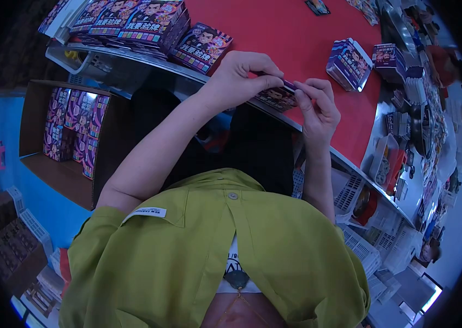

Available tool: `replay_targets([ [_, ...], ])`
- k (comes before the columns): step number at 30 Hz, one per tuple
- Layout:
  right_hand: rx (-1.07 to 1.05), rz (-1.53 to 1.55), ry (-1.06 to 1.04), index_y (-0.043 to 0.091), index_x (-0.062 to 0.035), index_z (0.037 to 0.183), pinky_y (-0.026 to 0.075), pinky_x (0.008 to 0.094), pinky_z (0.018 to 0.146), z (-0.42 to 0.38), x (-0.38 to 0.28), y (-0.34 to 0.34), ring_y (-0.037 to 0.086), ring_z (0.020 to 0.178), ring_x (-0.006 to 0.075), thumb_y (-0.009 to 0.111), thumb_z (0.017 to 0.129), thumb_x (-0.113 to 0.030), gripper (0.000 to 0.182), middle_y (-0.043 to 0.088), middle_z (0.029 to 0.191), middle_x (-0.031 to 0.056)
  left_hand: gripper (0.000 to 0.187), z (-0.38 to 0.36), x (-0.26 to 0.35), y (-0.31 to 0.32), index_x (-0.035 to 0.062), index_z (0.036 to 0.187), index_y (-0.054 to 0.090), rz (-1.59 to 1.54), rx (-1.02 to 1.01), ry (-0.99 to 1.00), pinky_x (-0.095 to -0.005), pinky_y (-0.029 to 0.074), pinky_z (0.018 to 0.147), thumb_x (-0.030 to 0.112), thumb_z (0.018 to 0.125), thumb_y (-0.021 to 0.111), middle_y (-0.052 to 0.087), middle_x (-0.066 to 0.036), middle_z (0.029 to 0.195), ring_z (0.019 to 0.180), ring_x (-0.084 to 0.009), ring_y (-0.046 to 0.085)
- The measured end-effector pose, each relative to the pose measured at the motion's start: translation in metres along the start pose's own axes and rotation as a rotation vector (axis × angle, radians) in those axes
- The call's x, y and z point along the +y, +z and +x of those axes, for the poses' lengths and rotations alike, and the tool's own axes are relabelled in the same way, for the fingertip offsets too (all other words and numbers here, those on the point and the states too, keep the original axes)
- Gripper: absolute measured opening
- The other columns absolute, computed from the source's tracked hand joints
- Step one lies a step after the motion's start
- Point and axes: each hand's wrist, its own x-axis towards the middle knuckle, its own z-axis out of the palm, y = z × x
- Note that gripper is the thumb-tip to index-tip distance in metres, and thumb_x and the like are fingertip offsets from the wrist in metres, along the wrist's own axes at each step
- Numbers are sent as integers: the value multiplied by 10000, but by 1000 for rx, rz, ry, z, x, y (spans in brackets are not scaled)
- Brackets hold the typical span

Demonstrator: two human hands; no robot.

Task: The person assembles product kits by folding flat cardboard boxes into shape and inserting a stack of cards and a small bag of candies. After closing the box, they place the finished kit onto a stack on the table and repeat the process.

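Note:
Between my two hands is a small purple printed box (pixel 276 100) with a cartoon figure on its side, held at the near edge of the red tabletop. My left hand (pixel 242 76) is closed, with thumb and fingers pinching its top edge on the left. On the right end, the thumb and bent fingers of my right hand (pixel 318 104) grip the same top edge. The box's underside is hidden. Left of my left hand lies a flat printed purple box (pixel 201 48), beside stacks of matching boxes (pixel 149 24).
A brown carton (pixel 61 177) holding purple boxes stands at the left below the table. On the red tabletop (pixel 296 33), an open purple box (pixel 350 64) stands at the right, near another purple box (pixel 388 61). White plastic baskets (pixel 359 246) sit beneath the table.

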Motion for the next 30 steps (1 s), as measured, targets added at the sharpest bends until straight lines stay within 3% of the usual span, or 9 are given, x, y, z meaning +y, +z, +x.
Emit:
replay_targets([
  [3, 17, -88, -113, 685, -41, 1024, 417, 280, 786, -7, 10, 0, 525, 900, 181, 649, 843, -73, 188, 549, 997, 92, 152, -8, -6, 0, 39, 946, 696, -160, 12, -40, -302, 530, 800, 78, 799, 684, 673, -103, 948, 893, -212, 655],
  [5, -10, -285, -237, 681, -32, 1029, 434, 280, 772, -8, 7, -5, 535, 887, 185, 653, 839, -66, 195, 553, 1008, 96, 215, -15, -14, -1, 50, 1013, 683, 229, 11, 289, -324, 519, 847, 93, 802, 681, 651, -109, 1048, 998, -242, 619],
  [6, -38, -483, -361, 678, -23, 1033, 451, 279, 759, -8, 6, -7, 544, 874, 189, 657, 836, -59, 202, 558, 1018, 99, 249, -15, -19, -1, 48, 1051, 664, 270, 1, 341, -338, 503, 885, 73, 804, 671, 626, -108, 1110, 1073, -267, 581],
  [9, -30, -407, -390, 669, -7, 1040, 479, 289, 747, -5, 19, -2, 574, 873, 203, 666, 824, -35, 218, 572, 1016, 108, 246, -10, -11, 2, 39, 1051, 655, 333, 64, 385, -342, 497, 893, 45, 805, 660, 624, -102, 1106, 1080, -269, 577],
  [17, 77, -205, -210, 645, 23, 1021, 501, 302, 831, -1, 19, 4, 600, 979, 228, 654, 826, -4, 197, 598, 1081, 138, 250, -10, -18, 11, 28, 1063, 628, 169, 192, 218, -302, 530, 825, -24, 819, 618, 601, -123, 1123, 1024, -257, 617],
  [26, 35, -181, -309, 636, 26, 1006, 504, 291, 817, 2, 27, 8, 609, 955, 212, 645, 835, 4, 172, 601, 1088, 144, 259, -12, -19, 17, 12, 1054, 625, 285, 280, 249, -303, 518, 835, -34, 799, 625, 582, -146, 1149, 1044, -280, 602],
  [27, 75, -181, -277, 633, 27, 1006, 509, 275, 789, 9, 25, 10, 607, 950, 194, 638, 841, 6, 166, 604, 1079, 140, 333, -9, -14, 14, 21, 1099, 597, 402, 268, 275, -373, 462, 929, -10, 770, 645, 525, -166, 1224, 1163, -333, 511],
  [28, 117, -186, -245, 631, 28, 1005, 513, 258, 761, 16, 22, 14, 605, 945, 177, 632, 847, 7, 159, 607, 1070, 136, 333, -7, -10, 11, 21, 1099, 597, 423, 279, 275, -373, 462, 929, -10, 770, 645, 525, -166, 1224, 1163, -333, 511],
  [30, 176, 33, -128, 630, 24, 1009, 513, 232, 716, 38, 11, 31, 613, 882, 135, 603, 880, -16, 138, 634, 998, 115, 429, -3, 0, 7, 21, 1159, 549, 636, 338, 341, -531, 303, 1045, 75, 744, 643, 448, -207, 1266, 1213, -420, 401],
])
